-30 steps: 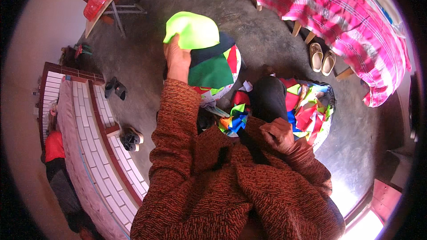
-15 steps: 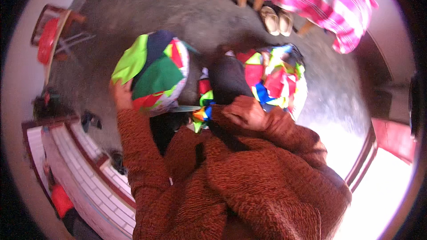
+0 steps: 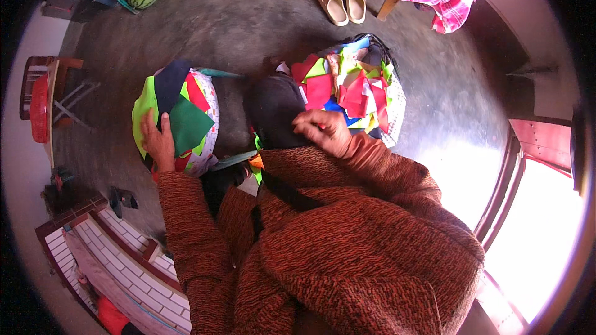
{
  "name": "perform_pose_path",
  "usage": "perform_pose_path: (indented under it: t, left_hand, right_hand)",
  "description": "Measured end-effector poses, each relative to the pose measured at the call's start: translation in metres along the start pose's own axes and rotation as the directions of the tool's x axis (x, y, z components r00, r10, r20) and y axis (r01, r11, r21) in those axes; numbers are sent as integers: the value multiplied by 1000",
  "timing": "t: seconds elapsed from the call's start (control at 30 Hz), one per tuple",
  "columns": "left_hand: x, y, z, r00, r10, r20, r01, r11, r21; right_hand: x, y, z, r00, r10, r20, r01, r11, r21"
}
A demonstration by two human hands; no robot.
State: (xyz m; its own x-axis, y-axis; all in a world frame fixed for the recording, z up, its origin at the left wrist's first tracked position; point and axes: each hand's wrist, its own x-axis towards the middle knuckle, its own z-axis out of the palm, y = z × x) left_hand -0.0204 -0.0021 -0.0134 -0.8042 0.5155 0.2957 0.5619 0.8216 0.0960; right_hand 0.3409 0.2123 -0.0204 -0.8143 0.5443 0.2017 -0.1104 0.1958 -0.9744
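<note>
Left hand (image 3: 159, 142): fingers spread, nothing gripped, on or just over the lime cloth (image 3: 144, 100) atop the left pile (image 3: 210, 96), perhaps to flatten it. Right hand (image 3: 328, 131): loosely curled, contents unclear. Scrap heap (image 3: 355, 96) beside the knee (image 3: 270, 108), presumably for easy reach.

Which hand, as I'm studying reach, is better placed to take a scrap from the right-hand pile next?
Probably the right hand: it is close beside the right-hand pile of cloth scraps, while the left hand is across at the left-hand pile, with a dark-clad knee between the piles.
</note>
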Motion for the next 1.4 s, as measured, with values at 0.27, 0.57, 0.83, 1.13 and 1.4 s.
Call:
perform_pose_path:
  t: [0.27,0.57,0.83,1.13,1.4]
  left_hand:
    - [1,9,-1,995,58,84,-52,997,-65]
    - [2,12,-2,993,111,26,-109,992,-66]
    - [2,17,-4,989,148,-24,-150,980,-131]
    - [-3,24,-10,990,135,-40,-139,984,-114]
    - [-4,25,-10,999,35,33,-32,995,-99]
  right_hand:
    - [-28,151,-70,809,438,-392,-501,863,-70]
    - [31,187,-100,714,394,-578,-694,299,-655]
    - [58,224,-89,564,526,-637,-757,21,-653]
    - [5,264,-160,607,642,-468,-751,656,-76]
    - [-6,176,-183,699,564,-440,-539,819,195]
